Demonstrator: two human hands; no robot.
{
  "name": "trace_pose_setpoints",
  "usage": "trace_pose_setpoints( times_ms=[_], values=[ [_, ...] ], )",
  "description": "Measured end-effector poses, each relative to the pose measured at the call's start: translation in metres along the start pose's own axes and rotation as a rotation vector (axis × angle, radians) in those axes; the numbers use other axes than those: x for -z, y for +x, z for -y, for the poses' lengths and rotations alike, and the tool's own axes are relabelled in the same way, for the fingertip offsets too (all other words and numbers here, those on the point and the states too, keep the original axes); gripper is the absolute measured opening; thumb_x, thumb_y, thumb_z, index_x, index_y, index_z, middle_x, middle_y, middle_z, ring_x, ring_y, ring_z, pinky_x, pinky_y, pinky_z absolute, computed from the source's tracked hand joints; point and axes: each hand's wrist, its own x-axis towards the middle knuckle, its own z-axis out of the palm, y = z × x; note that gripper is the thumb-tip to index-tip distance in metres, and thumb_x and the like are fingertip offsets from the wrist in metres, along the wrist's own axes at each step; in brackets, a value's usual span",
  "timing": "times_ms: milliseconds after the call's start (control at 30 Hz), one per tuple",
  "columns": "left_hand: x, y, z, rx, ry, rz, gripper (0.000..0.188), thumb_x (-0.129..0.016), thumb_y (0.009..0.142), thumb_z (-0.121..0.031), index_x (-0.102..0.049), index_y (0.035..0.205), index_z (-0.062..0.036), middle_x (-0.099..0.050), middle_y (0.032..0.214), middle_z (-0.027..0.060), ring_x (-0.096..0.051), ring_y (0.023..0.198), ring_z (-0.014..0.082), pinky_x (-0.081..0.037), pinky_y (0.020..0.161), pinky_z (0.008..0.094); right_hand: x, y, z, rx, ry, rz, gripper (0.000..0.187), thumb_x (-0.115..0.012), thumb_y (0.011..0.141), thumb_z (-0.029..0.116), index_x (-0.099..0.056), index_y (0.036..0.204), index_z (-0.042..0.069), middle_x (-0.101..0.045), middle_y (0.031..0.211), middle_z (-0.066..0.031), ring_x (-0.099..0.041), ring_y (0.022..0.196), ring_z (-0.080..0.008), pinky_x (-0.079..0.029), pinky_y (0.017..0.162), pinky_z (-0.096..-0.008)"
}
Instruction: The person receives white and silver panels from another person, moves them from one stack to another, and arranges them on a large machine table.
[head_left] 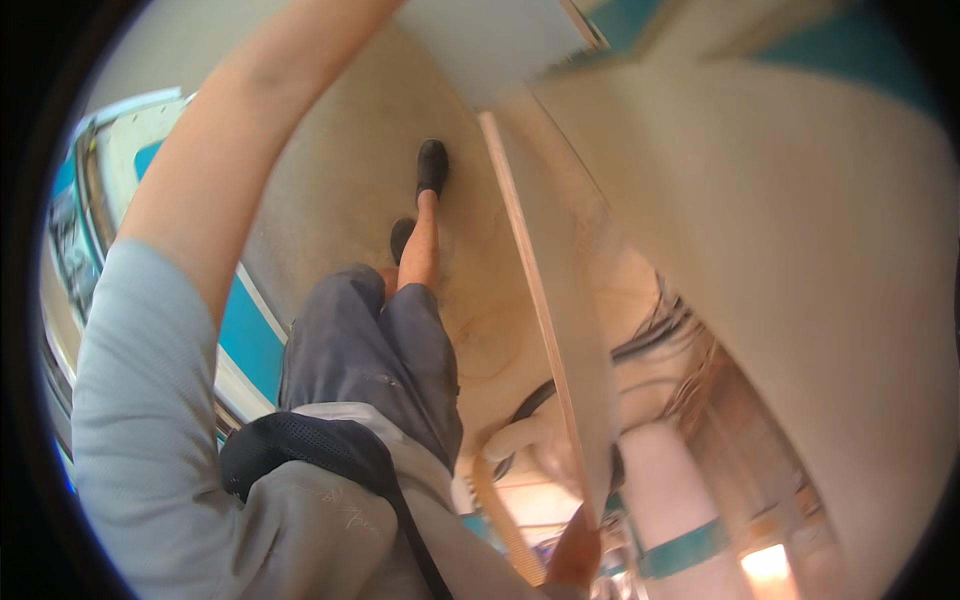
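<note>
My left arm (230, 150) reaches up from the left and leaves the picture at the top, so its hand is out of sight. A long thin board (535, 275) with a pale wood edge and a greyish-white face stands on edge, slanting from the upper middle down to the lower middle. Against the near end of this board is my right hand (575, 550), partly cut off and smeared; its fingers cannot be made out. At the top, close to where my left arm runs out, a pale flat panel (490, 45) shows.
A large beige surface (780, 250), blurred, fills the right side. Dark hoses or cables (655, 335) lie on the floor past the board. To my left stands a blue and white machine or cabinet (250, 340). A bright lamp-like spot (768, 565) glows at lower right.
</note>
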Motion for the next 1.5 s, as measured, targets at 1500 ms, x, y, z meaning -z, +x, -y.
trace_pose_setpoints(
  times_ms=[1500],
  values=[
    [0.011,-0.511,-0.326,0.769,-0.256,1.103,0.06,-0.05,0.098,-0.058,-0.076,0.107,-0.0053,-0.073,0.113,0.0172,-0.068,0.11,0.0377,-0.054,0.092,0.0465,-0.129,0.21,-0.131,-0.318,0.287,0.139,0.046,-0.059,0.102,0.043,-0.066,0.119,0.0,-0.07,0.113,-0.0086,-0.064,0.098,-0.0245,-0.053,0.086,-0.0369]
  ],
)
